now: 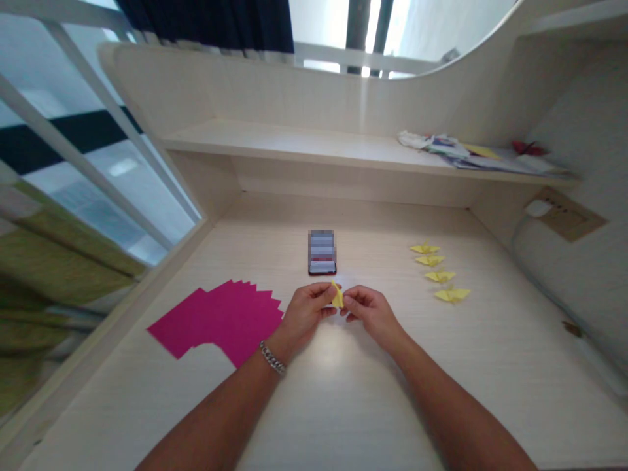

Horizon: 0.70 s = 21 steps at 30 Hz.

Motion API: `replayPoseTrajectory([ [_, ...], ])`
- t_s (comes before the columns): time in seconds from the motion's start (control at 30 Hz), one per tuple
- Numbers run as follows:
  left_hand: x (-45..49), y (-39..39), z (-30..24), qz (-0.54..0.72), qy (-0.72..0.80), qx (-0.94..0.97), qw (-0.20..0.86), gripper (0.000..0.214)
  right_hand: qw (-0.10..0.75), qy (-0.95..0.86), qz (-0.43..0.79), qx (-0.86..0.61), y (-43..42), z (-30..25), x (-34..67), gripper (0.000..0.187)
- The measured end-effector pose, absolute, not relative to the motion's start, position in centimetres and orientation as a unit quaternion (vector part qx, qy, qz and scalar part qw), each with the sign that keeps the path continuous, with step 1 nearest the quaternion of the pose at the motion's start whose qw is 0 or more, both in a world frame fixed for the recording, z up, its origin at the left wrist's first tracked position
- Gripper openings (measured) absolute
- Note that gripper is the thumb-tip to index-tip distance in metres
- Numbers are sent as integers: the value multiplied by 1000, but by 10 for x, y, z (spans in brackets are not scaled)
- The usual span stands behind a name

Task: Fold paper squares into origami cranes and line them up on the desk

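Both my hands meet over the middle of the pale wooden desk (343, 392). My left hand (307, 311), with a metal bracelet on the wrist, pinches a small folded yellow paper piece (337, 296). My right hand (367, 311) pinches the same piece from the other side. Just beyond the hands a phone (322, 252) lies flat on the desk. To the right, several finished yellow paper cranes (440, 271) lie in a row.
A fanned stack of magenta paper sheets (226, 317) lies to the left of my hands. A shelf (304, 144) runs along the back, with loose papers (461, 154) on its right end. White bed rails (93, 163) stand at the left. A wall socket (564, 212) sits at the right.
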<state>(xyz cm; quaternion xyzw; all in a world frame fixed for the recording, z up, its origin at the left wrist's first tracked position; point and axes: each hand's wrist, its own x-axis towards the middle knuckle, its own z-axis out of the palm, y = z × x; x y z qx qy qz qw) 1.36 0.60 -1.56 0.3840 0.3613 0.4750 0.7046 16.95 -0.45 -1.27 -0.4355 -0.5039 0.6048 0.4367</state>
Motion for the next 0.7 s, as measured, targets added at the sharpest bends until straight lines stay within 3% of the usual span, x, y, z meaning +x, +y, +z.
replayPoseTrajectory([
  [0.17,16,5,-15,475,314,348,744,25,444,-502,607,-428,-4,-14,171,23],
  [0.43,19,5,-22,480,350,352,723,28,492,-578,402,-512,-11,-9,166,14],
  [0.7,20,4,-22,462,381,347,722,30,497,-611,357,-503,-11,-6,171,12],
])
